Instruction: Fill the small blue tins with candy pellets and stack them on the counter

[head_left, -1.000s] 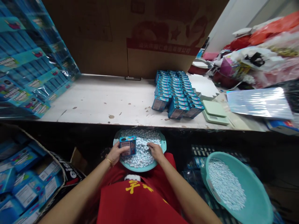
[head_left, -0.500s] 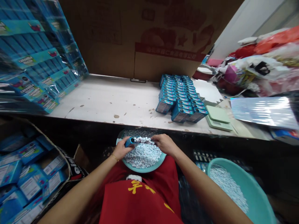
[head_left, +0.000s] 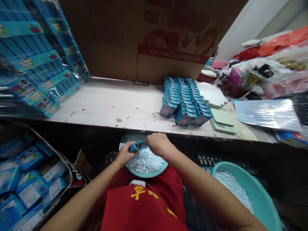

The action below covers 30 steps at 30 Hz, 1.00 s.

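Observation:
My left hand is closed around a small blue box, tilted with its end toward the right. Against that end lies a narrow scoop, gripped at its other end by my right hand, whose fingers are closed and knuckles up. My right hand hides much of the scoop, and how far it reaches into the box is hard to see. Below both hands a turquoise basin rests on my lap, filled with small pale candies.
Rows of blue boxes stand on the white table, beside a green scale. Wrapped box displays stand left. A carton of blue boxes is lower left; another turquoise basin is lower right. A large cardboard box stands behind.
My right hand has turned over and shifted slightly left and up, closer to the box. The row of candies on the scoop no longer shows. My left hand stays put.

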Available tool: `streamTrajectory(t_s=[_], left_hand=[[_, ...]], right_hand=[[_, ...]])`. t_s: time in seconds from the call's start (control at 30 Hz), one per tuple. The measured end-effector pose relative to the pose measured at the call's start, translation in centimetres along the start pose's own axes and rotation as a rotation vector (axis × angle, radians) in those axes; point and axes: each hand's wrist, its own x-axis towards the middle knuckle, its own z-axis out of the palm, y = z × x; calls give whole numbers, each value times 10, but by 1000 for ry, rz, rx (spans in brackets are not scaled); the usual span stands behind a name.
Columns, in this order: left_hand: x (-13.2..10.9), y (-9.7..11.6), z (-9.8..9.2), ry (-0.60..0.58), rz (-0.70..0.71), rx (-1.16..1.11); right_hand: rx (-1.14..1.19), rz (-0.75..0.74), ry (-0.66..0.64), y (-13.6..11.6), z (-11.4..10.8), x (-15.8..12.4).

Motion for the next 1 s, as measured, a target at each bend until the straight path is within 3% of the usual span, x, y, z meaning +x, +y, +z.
streamTrajectory(t_s=[0.13,0.27,0.4,0.5,0.63,0.77,0.9,1.0], left_hand=[[-3,6,-12,-12,-133,-200],[-9,6,-17,-37,-340,-532],[-10,2,1,-41,-461,-720],[-9,3,17,-50,-479,-772],[-10,14,21,-90,-475,-804],[-14,20,0,-33,-409,-768],[-15,15,-24,3,-365,-619],[-13,12,-27,11,-278,-429]], right_hand=[[80,75,86,42,29,-18],[145,235,17,79,103,-24],[274,237,80,60,171,1],[425,246,187,30,194,31],[651,242,269,18,203,55],[806,184,332,34,199,52],[831,93,383,53,173,30],[806,18,383,59,140,12]])
